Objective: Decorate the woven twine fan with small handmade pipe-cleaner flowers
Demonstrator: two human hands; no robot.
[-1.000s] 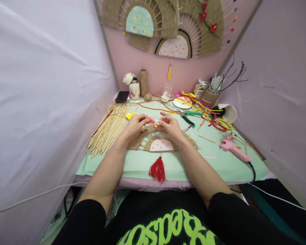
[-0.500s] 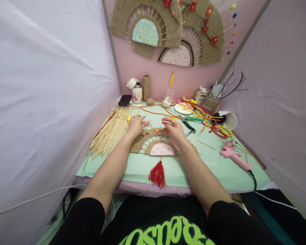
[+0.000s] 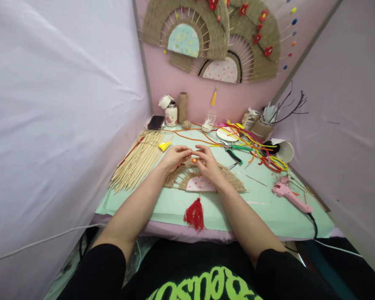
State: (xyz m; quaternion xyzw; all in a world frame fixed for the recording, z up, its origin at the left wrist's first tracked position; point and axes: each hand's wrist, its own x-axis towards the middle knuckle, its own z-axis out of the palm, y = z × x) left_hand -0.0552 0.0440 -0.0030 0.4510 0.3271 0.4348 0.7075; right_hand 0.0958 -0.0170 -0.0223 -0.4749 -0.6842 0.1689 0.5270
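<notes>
A small half-round twine fan (image 3: 234,180) lies on the table, with a pink dotted half-circle (image 3: 200,183) at its centre and a red tassel (image 3: 194,214) hanging toward me. Over its top edge, my left hand (image 3: 176,158) and my right hand (image 3: 208,164) meet at the fingertips. Both have their fingers closed in a pinch; whatever lies between them is too small to make out. A yellow-centred flower (image 3: 194,160) on the fan shows just under the fingers. Beyond my left hand lies a yellow piece (image 3: 165,146), perhaps clay.
Bamboo sticks (image 3: 137,162) are heaped at the left. Pliers (image 3: 234,155) and coloured pipe cleaners (image 3: 262,154) lie at the back right, a pink glue gun (image 3: 290,196) at the right. A phone (image 3: 156,122), bottle (image 3: 171,114) and twine spool (image 3: 183,107) stand behind. Larger fans (image 3: 215,41) hang on the wall.
My left hand has left the yellow piece and moved right, to my right hand's fingertips. A small pinkish bit seen at my right fingertips is now hidden. The view has shifted slightly.
</notes>
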